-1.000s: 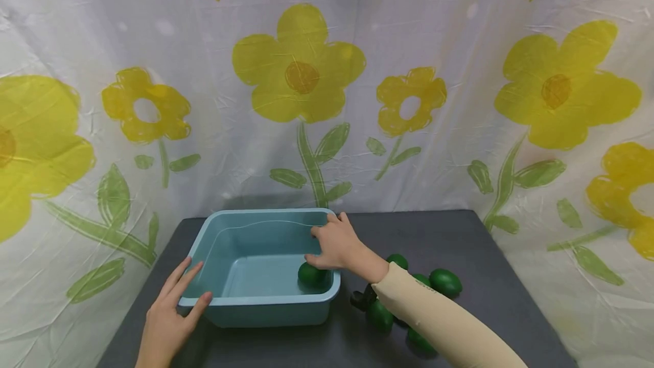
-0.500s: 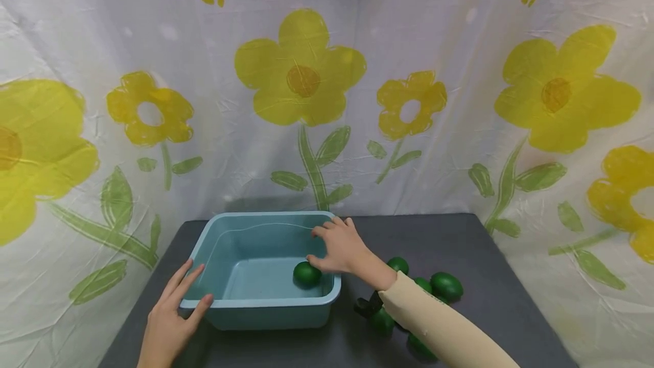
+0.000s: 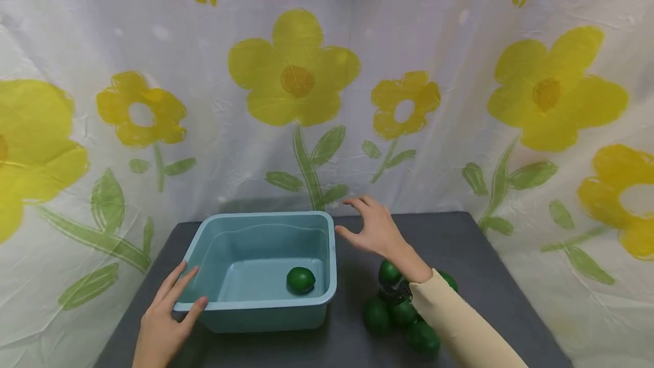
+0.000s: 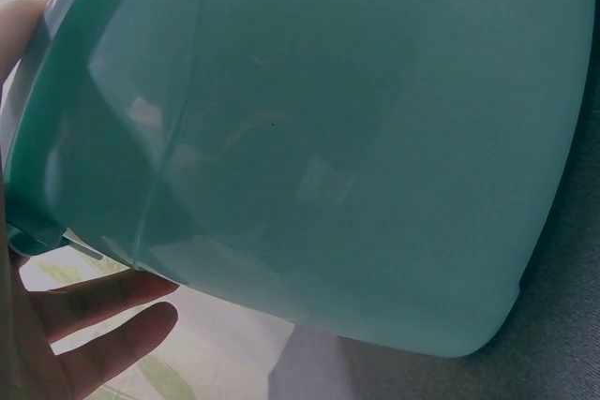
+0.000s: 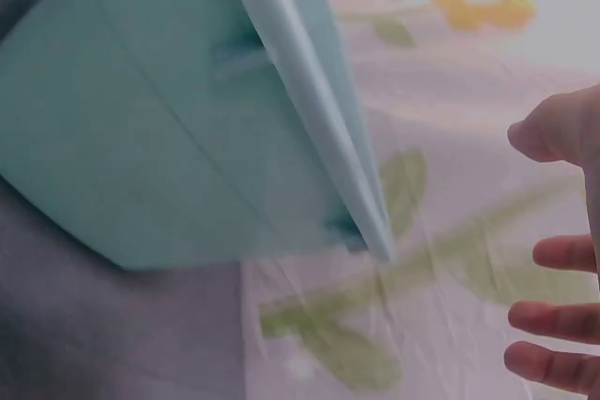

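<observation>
A light blue plastic basin (image 3: 265,304) stands on the dark table, one dark green, lime-like fruit (image 3: 300,280) lying inside at its right. At the front left corner, my left hand (image 3: 166,317) rests spread fingers and thumb against the rim; in the left wrist view the basin's outer wall (image 4: 356,138) fills most of the picture. My right hand (image 3: 375,229) hovers just outside the basin's right rim, fingers spread and loosely bent, holding nothing. The right wrist view shows the fingertips (image 5: 548,367) apart from the basin's wall (image 5: 141,138).
Several more dark green fruits (image 3: 376,316) lie bunched on the table (image 3: 352,351) right of the basin, partly hidden under my right forearm. A small black device (image 3: 393,294) hangs at my right wrist. A curtain with yellow flowers (image 3: 298,81) stands behind the table.
My right hand has let go of the fruit inside the basin and moved out over the right rim. The fruit has shifted slightly left. My left hand has stayed at the corner.
</observation>
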Tool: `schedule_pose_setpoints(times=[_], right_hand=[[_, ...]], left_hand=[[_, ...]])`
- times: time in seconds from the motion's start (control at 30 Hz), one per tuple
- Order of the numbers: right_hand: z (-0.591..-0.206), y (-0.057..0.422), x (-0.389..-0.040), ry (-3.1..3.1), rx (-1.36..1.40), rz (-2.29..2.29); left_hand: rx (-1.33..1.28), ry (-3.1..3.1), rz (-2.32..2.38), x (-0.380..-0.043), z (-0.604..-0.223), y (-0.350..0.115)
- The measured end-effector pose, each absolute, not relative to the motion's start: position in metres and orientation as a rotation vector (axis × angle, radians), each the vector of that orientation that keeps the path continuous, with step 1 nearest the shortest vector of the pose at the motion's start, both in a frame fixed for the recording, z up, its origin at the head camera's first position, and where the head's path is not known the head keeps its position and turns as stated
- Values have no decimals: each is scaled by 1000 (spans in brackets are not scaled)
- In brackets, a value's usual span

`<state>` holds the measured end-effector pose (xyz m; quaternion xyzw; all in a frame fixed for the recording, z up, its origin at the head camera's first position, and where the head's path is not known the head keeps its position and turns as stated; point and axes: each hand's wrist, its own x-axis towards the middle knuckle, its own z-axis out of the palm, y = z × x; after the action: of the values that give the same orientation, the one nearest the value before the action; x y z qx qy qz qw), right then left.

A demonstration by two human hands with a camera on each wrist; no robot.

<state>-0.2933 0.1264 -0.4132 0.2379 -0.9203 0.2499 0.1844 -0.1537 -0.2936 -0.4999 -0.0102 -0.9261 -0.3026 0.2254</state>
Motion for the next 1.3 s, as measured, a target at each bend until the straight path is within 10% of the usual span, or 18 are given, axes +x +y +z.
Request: schedule_pose_setpoints(times=[1.3], right_hand=[[-526, 233, -268, -2821, 238, 788]], left_hand=[[2, -2557, -855, -155, -500, -293]])
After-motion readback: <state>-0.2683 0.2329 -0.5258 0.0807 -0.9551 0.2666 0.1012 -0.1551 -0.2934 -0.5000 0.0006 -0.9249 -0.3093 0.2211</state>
